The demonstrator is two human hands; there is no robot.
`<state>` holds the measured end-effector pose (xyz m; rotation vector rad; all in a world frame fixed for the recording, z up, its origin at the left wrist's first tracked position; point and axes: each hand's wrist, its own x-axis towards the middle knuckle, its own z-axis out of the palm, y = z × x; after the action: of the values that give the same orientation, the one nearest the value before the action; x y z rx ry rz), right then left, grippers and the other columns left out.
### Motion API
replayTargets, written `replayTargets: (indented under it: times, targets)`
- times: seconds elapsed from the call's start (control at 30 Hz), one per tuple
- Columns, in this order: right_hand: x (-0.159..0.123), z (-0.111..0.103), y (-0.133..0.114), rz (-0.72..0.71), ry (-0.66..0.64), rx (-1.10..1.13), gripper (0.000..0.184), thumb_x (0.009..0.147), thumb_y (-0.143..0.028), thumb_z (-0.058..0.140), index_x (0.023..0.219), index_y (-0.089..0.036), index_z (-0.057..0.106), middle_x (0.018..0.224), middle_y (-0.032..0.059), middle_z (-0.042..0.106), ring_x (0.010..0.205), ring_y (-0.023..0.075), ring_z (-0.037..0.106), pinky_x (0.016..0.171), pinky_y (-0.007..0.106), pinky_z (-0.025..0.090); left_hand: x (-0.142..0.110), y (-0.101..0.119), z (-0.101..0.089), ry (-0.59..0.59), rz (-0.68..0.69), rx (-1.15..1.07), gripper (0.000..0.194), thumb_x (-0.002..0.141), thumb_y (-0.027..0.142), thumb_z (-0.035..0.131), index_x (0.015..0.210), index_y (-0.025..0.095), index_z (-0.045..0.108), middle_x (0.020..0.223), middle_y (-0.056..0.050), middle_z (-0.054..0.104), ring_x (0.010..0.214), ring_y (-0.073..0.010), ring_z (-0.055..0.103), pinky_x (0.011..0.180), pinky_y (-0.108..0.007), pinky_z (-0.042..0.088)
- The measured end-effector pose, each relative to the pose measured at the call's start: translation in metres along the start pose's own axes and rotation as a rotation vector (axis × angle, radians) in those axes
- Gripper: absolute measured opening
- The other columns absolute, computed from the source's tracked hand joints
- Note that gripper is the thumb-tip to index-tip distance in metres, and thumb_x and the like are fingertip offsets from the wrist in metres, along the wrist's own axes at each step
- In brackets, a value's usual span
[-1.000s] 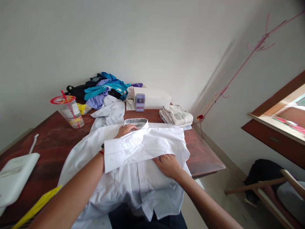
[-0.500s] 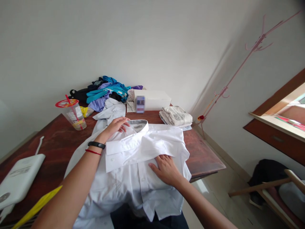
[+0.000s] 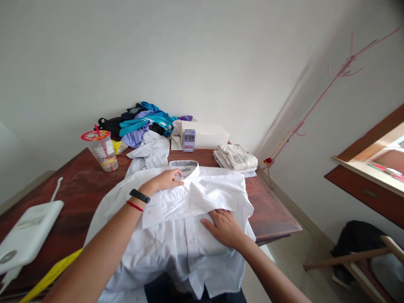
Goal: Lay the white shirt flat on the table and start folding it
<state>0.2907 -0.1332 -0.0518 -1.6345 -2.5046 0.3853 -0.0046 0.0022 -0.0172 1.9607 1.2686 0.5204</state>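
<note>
A white button-up shirt [image 3: 172, 235] lies spread on the table in front of me, its collar [image 3: 192, 170] pointing away and its lower edge hanging at the near side. One sleeve is folded across the chest, with its cuff [image 3: 151, 216] on the left. My left hand [image 3: 166, 180] rests on the folded cloth just below the collar, fingers loosely bent and gripping nothing visible. On the shirt front my right hand [image 3: 224, 227] lies flat with its thumb apart; the sleeve's edge covers its fingertips.
A lidded plastic cup [image 3: 105, 153] with a straw and a white power bank [image 3: 30, 235] stand left. Behind are a clothes pile [image 3: 151, 120], a white box [image 3: 211, 134] and folded clothes [image 3: 236, 158]. A pink coat rack [image 3: 315, 101] and wooden chair [image 3: 350, 254] are at right.
My left hand has moved right and slightly nearer, from the shoulder onto the folded sleeve by the collar. The sleeve lies flatter. My right hand keeps its place on the shirt.
</note>
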Motion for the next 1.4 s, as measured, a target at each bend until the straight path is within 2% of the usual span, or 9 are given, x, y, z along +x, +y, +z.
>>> replayTargets:
  times: [0.1,0.33,0.5,0.67,0.83,0.93,1.07,1.23,1.4]
  targets:
    - [-0.001,-0.001,0.008,0.070,-0.012,-0.033,0.049,0.106,-0.052,0.040,0.128,-0.017,0.067,0.136,0.0165,0.068,0.132,0.0352,0.057,0.113,0.049,0.036,-0.001,0.009,0.002,0.022,0.059,-0.017,0.031,0.086,0.049,0.067,0.092,0.018,0.065,0.058,0.002,0.053,0.053,-0.0142,0.045,0.052,-0.027,0.030]
    - [0.000,0.005,0.024,0.194,0.064,-0.053,0.056,0.104,-0.045,0.044,0.151,-0.016,0.050,0.155,0.0158,0.051,0.149,0.0346,0.040,0.121,0.052,0.029,-0.001,0.023,-0.002,0.040,0.160,-0.394,0.041,0.087,0.052,0.070,0.105,0.016,0.067,0.091,-0.006,0.070,0.079,-0.0189,0.062,0.068,-0.028,0.044]
    - [0.002,0.004,0.033,0.230,0.179,-0.100,0.058,0.100,-0.039,0.049,0.153,-0.016,0.048,0.160,0.0146,0.045,0.155,0.0357,0.028,0.124,0.055,0.025,0.001,0.014,-0.003,0.000,0.109,-0.330,0.044,0.087,0.054,0.069,0.108,0.015,0.069,0.101,-0.010,0.073,0.090,-0.0233,0.066,0.079,-0.032,0.048]
    - [0.001,0.000,0.044,0.246,0.095,-0.117,0.052,0.102,-0.037,0.043,0.148,-0.017,0.056,0.157,0.0145,0.050,0.152,0.0357,0.034,0.123,0.056,0.024,0.005,0.005,0.001,-0.014,0.128,-0.206,0.040,0.085,0.050,0.070,0.103,0.014,0.071,0.111,-0.014,0.073,0.102,-0.0288,0.068,0.088,-0.036,0.050]
    - [0.002,0.004,0.068,0.237,0.040,-0.115,0.048,0.100,-0.034,0.042,0.142,-0.022,0.062,0.151,0.0122,0.058,0.147,0.0365,0.042,0.121,0.057,0.027,0.004,0.011,0.000,-0.012,0.118,-0.208,0.040,0.084,0.050,0.070,0.103,0.014,0.071,0.110,-0.014,0.074,0.101,-0.0288,0.068,0.084,-0.036,0.051]
    - [0.007,0.007,0.089,0.221,0.119,-0.009,0.052,0.097,-0.033,0.042,0.147,-0.024,0.057,0.151,0.0111,0.057,0.147,0.0355,0.042,0.121,0.055,0.033,0.002,0.014,-0.001,-0.009,0.112,-0.221,0.040,0.086,0.050,0.068,0.104,0.015,0.072,0.109,-0.013,0.074,0.098,-0.0275,0.068,0.084,-0.035,0.051]
    - [0.013,0.012,0.107,0.223,0.306,0.166,0.065,0.098,-0.038,0.037,0.161,-0.020,0.035,0.166,0.0117,0.037,0.155,0.0327,0.028,0.125,0.055,0.028,0.002,0.014,-0.002,0.005,0.135,-0.217,0.039,0.086,0.048,0.068,0.106,0.015,0.072,0.113,-0.012,0.074,0.103,-0.0273,0.068,0.089,-0.035,0.050]
    - [0.017,0.009,0.100,0.160,0.338,0.226,0.070,0.098,-0.042,0.038,0.162,-0.016,0.029,0.170,0.0135,0.026,0.158,0.0317,0.019,0.128,0.055,0.021,0.004,0.013,-0.001,0.029,0.152,-0.212,0.038,0.087,0.049,0.068,0.106,0.016,0.072,0.114,-0.011,0.073,0.104,-0.0266,0.067,0.091,-0.034,0.049]
    - [0.030,-0.003,0.091,0.114,0.174,0.115,0.063,0.097,-0.042,0.044,0.153,-0.013,0.049,0.163,0.0140,0.040,0.151,0.0330,0.036,0.124,0.044,0.029,0.005,0.011,0.002,0.021,0.147,-0.251,0.041,0.087,0.053,0.068,0.104,0.015,0.073,0.110,-0.012,0.074,0.100,-0.0266,0.066,0.088,-0.035,0.050]
